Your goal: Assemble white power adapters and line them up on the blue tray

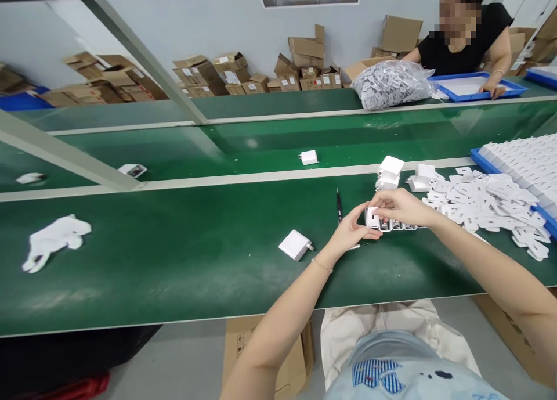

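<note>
Both my hands meet over the green bench in front of me. My left hand (350,231) pinches the left end of a short row of white charger blocks (383,221), prongs showing. My right hand (402,205) is curled over the top of the same row, fingers closed on it. Another white charger (296,244) lies flat on the bench to the left of my hands. A black pen (338,205) lies just behind my left hand.
A heap of small white stickers (483,202) and a few stacked chargers (389,172) lie right of my hands, beside a blue tray (481,159) of white parts. One charger (308,157) rides the belt. A white glove (54,240) lies far left. Across the belt, a person sits by a bag of parts (391,83).
</note>
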`<state>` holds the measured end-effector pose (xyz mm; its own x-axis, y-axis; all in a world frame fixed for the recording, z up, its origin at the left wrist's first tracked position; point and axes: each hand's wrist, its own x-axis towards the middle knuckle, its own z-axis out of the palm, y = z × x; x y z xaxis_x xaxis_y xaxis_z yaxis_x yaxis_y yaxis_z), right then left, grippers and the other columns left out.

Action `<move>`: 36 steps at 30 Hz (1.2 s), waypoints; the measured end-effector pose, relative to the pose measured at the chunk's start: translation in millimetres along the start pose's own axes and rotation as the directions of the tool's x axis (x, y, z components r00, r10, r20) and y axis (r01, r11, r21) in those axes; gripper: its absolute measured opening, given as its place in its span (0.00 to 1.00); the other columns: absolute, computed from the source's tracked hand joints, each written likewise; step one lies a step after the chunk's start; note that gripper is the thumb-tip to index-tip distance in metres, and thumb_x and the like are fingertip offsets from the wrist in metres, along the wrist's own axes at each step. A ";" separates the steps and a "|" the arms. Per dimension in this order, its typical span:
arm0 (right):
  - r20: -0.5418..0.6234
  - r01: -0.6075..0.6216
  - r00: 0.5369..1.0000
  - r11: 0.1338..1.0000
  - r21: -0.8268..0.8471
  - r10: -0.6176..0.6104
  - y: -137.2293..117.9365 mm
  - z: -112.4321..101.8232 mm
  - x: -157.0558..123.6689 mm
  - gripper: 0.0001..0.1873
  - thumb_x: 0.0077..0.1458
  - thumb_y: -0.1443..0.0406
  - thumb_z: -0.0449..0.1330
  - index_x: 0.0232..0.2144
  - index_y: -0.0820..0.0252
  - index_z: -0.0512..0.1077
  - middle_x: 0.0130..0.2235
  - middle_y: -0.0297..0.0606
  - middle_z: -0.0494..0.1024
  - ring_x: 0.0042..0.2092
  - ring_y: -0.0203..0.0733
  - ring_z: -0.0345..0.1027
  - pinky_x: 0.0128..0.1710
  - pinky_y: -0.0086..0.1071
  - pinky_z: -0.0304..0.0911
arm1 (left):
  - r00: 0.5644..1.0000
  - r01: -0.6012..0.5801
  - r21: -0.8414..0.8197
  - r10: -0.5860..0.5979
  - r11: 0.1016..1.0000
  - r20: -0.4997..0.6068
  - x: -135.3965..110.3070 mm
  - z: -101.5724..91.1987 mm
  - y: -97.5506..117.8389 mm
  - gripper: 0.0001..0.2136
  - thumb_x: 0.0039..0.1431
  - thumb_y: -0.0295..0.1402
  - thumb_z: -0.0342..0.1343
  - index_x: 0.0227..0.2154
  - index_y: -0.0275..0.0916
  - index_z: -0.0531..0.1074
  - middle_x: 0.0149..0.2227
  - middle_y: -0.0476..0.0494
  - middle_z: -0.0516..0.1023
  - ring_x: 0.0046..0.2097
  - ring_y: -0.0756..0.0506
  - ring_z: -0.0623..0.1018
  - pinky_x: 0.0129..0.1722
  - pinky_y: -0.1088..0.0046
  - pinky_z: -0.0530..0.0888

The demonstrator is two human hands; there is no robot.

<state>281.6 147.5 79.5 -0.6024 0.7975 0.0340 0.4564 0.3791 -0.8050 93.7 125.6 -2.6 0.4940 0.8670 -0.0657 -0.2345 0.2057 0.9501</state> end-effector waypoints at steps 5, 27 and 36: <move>0.004 0.047 0.999 0.958 -0.284 -0.047 2.1 3.1 5.2 0.11 0.60 0.61 0.56 0.35 0.62 0.74 0.34 0.43 0.78 0.36 0.44 0.73 0.35 0.37 0.68 | 1.000 0.014 -0.020 -0.015 1.000 -0.024 3.6 1.7 -2.5 0.27 0.55 0.31 0.62 0.58 0.41 0.64 0.65 0.30 0.64 0.37 0.42 0.85 0.45 0.57 0.82; 0.290 -0.151 0.803 0.649 -0.746 0.521 -66.0 0.7 97.7 0.21 0.36 0.82 0.67 0.08 0.62 0.63 0.14 0.30 0.65 0.33 0.51 0.76 0.36 0.41 0.67 | 0.979 0.046 -0.039 -0.053 0.998 -0.198 0.7 15.4 11.9 0.22 0.48 0.36 0.70 0.45 0.38 0.69 0.66 0.33 0.62 0.30 0.44 0.85 0.38 0.61 0.85; 0.224 -0.426 0.731 0.688 -0.588 0.645 -68.9 -7.8 113.1 0.11 0.40 0.72 0.72 0.16 0.68 0.72 0.20 0.32 0.76 0.28 0.43 0.78 0.33 0.39 0.72 | 0.979 0.039 -0.104 -0.058 0.994 -0.193 1.0 16.9 10.7 0.26 0.49 0.32 0.68 0.44 0.43 0.57 0.65 0.32 0.65 0.28 0.46 0.84 0.36 0.60 0.85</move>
<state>187.1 215.2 143.4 -0.2931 0.7218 -0.6269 0.9555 0.1973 -0.2195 105.9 121.0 12.6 0.3356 0.9249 -0.1788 -0.3006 0.2851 0.9101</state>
